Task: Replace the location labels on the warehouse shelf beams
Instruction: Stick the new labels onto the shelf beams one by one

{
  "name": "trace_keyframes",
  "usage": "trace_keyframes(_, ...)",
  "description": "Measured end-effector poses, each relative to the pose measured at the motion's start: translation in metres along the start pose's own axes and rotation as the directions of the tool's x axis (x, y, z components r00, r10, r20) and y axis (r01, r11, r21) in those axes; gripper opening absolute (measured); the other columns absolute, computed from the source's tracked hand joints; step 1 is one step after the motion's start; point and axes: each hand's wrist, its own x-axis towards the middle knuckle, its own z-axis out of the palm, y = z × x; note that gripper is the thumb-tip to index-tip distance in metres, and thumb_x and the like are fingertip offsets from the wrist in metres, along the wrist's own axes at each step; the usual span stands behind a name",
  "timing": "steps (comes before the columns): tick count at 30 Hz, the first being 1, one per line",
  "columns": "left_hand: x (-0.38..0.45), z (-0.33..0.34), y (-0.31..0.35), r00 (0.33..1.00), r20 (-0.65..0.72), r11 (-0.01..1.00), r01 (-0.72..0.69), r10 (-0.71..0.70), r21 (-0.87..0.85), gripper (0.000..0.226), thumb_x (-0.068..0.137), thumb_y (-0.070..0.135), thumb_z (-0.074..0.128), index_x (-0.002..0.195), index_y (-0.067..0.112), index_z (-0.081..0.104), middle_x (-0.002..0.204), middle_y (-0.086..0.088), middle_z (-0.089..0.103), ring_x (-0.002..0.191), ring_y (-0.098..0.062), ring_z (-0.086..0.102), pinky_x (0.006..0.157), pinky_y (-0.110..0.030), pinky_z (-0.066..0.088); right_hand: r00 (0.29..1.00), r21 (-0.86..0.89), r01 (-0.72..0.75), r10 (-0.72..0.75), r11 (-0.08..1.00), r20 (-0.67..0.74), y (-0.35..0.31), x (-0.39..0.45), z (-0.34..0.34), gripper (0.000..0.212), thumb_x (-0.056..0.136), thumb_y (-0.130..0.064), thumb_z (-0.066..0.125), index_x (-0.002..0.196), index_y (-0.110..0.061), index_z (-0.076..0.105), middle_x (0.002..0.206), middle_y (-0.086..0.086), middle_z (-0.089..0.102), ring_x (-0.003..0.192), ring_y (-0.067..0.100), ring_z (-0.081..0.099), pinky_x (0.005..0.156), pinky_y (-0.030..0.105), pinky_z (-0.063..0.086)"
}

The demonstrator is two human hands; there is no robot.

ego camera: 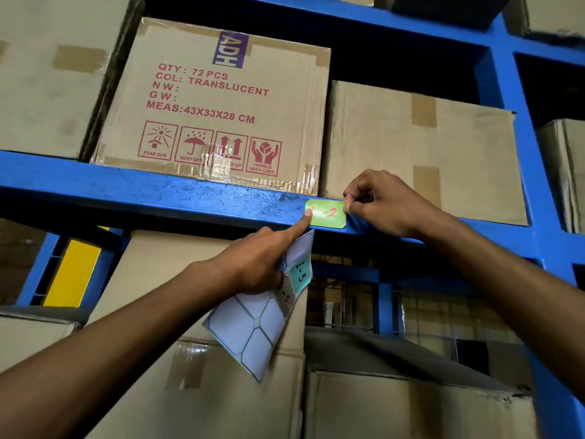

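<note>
A green label (327, 214) with red writing ending in "2" lies on the front of the blue shelf beam (158, 198). My left hand (253, 264) presses its forefinger on the label's left end, while its other fingers grip a white sticker sheet (253, 327) that hangs below; a blue "1-3" label (300, 271) is on that sheet. My right hand (380, 204) pinches the green label's right edge with curled fingertips.
Cardboard boxes fill the shelf above the beam, one printed "72 PCS TRANSLUCENT" (215, 99) and a plain one (421, 147) behind my right hand. More boxes (196, 391) stand below. A blue upright (509, 99) rises at the right; a yellow panel (74, 270) shows lower left.
</note>
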Motion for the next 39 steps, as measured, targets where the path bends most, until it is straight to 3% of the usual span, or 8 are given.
trace_keyframes(4, -0.001, -0.001, -0.001, 1.000, 0.006, 1.000, 0.012, -0.013, 0.007, 0.108, 0.082, 0.012, 0.066, 0.142, 0.042, -0.018, 0.121, -0.018, 0.056, 0.115, -0.033, 0.053, 0.074, -0.044, 0.053, 0.999, -0.022, -0.021, 0.020, 1.000, -0.029, 0.000, -0.001, 0.003, 0.012, 0.082, -0.011, 0.059, 0.077, -0.009, 0.069, 0.090, 0.007, 0.066, 0.084, 0.017, 0.062, 0.067, 0.026, 0.045)
trace_keyframes(10, -0.003, 0.001, -0.001, 1.000, 0.007, 1.000, 0.006, -0.007, 0.028, 0.109, 0.082, 0.011, 0.066, 0.140, 0.043, -0.021, 0.125, -0.019, 0.055, 0.115, -0.035, 0.055, 0.079, -0.048, 0.054, 0.995, -0.067, -0.031, 0.024, 0.997, -0.092, 0.003, -0.004, 0.008, 0.011, 0.081, -0.016, 0.062, 0.083, -0.010, 0.071, 0.099, 0.008, 0.066, 0.091, 0.017, 0.060, 0.075, 0.038, 0.054)
trace_keyframes(16, -0.001, 0.003, -0.004, 1.000, -0.013, 0.999, -0.003, 0.004, 0.052, 0.109, 0.082, 0.011, 0.065, 0.140, 0.044, -0.021, 0.118, -0.021, 0.057, 0.106, -0.037, 0.058, 0.067, -0.041, 0.050, 0.991, -0.106, -0.031, 0.017, 0.994, -0.131, 0.001, -0.005, 0.011, 0.010, 0.079, -0.018, 0.065, 0.082, -0.012, 0.072, 0.102, 0.007, 0.065, 0.096, 0.019, 0.058, 0.074, 0.044, 0.054)
trace_keyframes(21, -0.001, 0.002, -0.004, 1.000, -0.005, 0.998, -0.006, 0.006, 0.054, 0.106, 0.083, 0.012, 0.063, 0.141, 0.043, -0.020, 0.120, -0.018, 0.060, 0.108, -0.035, 0.057, 0.073, -0.044, 0.053, 0.990, -0.131, -0.052, 0.034, 0.990, -0.138, -0.002, -0.005, 0.012, 0.009, 0.078, -0.019, 0.066, 0.079, -0.012, 0.071, 0.099, 0.007, 0.068, 0.094, 0.019, 0.060, 0.072, 0.046, 0.055)
trace_keyframes(28, 0.001, -0.005, -0.004, 1.000, -0.009, 0.999, 0.011, -0.010, 0.035, 0.098, 0.084, 0.012, 0.059, 0.144, 0.042, -0.012, 0.120, -0.016, 0.057, 0.110, -0.035, 0.054, 0.064, -0.036, 0.041, 0.981, -0.216, -0.146, 0.113, 0.965, -0.156, -0.012, -0.002, 0.013, 0.011, 0.072, -0.024, 0.071, 0.073, -0.012, 0.071, 0.092, 0.008, 0.071, 0.086, 0.023, 0.062, 0.062, 0.037, 0.050)
trace_keyframes(33, 0.005, -0.018, -0.001, 0.999, 0.044, 1.000, 0.005, -0.005, 0.011, 0.104, 0.079, 0.004, 0.061, 0.144, 0.042, -0.009, 0.115, -0.021, 0.055, 0.108, -0.039, 0.053, 0.084, -0.049, 0.049, 0.964, -0.271, -0.228, 0.178, 0.935, -0.199, -0.016, -0.001, 0.009, 0.020, 0.068, -0.026, 0.073, 0.074, -0.007, 0.067, 0.089, 0.012, 0.069, 0.083, 0.030, 0.061, 0.060, 0.034, 0.043)
trace_keyframes(35, 0.009, -0.022, 0.000, 0.997, 0.071, 1.000, 0.014, -0.013, -0.009, 0.110, 0.076, 0.002, 0.067, 0.144, 0.041, -0.010, 0.117, -0.022, 0.053, 0.108, -0.039, 0.054, 0.087, -0.048, 0.049, 0.968, -0.285, -0.190, 0.131, 0.940, -0.215, -0.014, -0.005, 0.009, 0.020, 0.071, -0.024, 0.070, 0.085, -0.010, 0.066, 0.099, 0.010, 0.066, 0.093, 0.029, 0.058, 0.067, 0.034, 0.043)
trace_keyframes(39, 0.015, -0.024, 0.000, 0.995, 0.096, 0.999, 0.020, -0.016, -0.042, 0.118, 0.071, 0.000, 0.073, 0.144, 0.039, -0.012, 0.117, -0.024, 0.054, 0.106, -0.039, 0.056, 0.089, -0.048, 0.048, 0.983, -0.401, 0.102, -0.155, 0.910, -0.102, -0.008, -0.020, 0.022, 0.046, 0.081, -0.010, 0.054, 0.126, -0.021, 0.051, 0.129, 0.008, 0.048, 0.117, 0.025, 0.041, 0.091, 0.035, 0.035)
